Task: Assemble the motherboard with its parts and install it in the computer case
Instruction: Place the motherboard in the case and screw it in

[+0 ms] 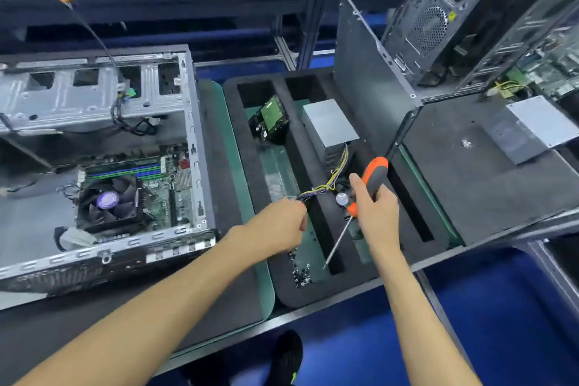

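Observation:
An open computer case (194, 122) lies on its side at the left, with the motherboard (163, 197) and its black CPU fan (108, 200) inside. In the black foam tray (316, 291) at the centre sits a silver power supply (329, 122) with a yellow and purple cable bundle (326, 186). My left hand (279, 226) grips the end of that bundle. My right hand (374, 207) holds an orange and grey screwdriver (372, 178), shaft pointing down into the tray.
A hard drive (272, 119) stands in the tray's left slot, and small screws (300, 273) lie near its front. A second case (454, 19) stands at the back right, with another power supply (532, 128) on the black mat. A case side panel (366, 88) stands upright between them.

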{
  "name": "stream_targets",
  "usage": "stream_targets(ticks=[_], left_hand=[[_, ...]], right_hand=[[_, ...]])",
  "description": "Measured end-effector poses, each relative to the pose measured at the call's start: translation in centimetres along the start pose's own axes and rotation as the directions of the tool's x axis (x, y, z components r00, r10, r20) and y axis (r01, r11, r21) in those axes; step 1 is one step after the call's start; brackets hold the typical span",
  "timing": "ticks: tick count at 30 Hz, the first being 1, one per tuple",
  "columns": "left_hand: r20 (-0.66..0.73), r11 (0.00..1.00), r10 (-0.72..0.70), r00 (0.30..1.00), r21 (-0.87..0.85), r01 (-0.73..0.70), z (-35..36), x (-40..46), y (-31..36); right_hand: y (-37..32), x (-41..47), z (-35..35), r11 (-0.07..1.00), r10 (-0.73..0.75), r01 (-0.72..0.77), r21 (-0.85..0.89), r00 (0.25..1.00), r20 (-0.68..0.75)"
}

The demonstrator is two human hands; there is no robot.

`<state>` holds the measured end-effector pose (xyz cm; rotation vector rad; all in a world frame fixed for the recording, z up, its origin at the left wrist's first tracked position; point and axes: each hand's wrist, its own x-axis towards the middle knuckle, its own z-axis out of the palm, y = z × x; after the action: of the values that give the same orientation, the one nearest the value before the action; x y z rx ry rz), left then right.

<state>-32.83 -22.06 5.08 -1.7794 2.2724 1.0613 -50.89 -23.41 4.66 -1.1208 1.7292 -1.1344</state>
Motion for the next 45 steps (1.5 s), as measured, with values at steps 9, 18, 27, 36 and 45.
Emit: stream_targets(ticks=[9,18,27,36,45], left_hand=[[-0.023,0.979,-0.203,0.979,0.006,0.203,8.7,8.7,-0.8],[-0.094,0.965,-0.262,0.961,-0.059,0.257,10.4,12.0,-1.0],[-0.041,0.979,-0.168,0.985,0.106,0.171,10.2,10.5,-0.4],[-0.151,0.935,-0.228,0.962,-0.308,0.174,6.3,7.2,0.8],[-0.324,0.597,-0.274,0.906,-0.796,-0.104,-2.9,-0.9,3.2]], right_hand=[[5.1,1.6,-1.7,0.992,0.121,-0.122,0.002,0.986,0.113],[5.7,3.2,-2.7,0.99,0.13,-0.137,0.037,0.982,0.14],[4.4,3.7,-2.5,0.904,0.288,-0.335,0.264,0.936,0.202],[2.3,2.6,-2.0,0.73,0.379,-0.431,0.531,0.901,0.211],[-4.0,0.6,0.0,0.549,0.303,-0.427,0.719,0.903,0.304]])
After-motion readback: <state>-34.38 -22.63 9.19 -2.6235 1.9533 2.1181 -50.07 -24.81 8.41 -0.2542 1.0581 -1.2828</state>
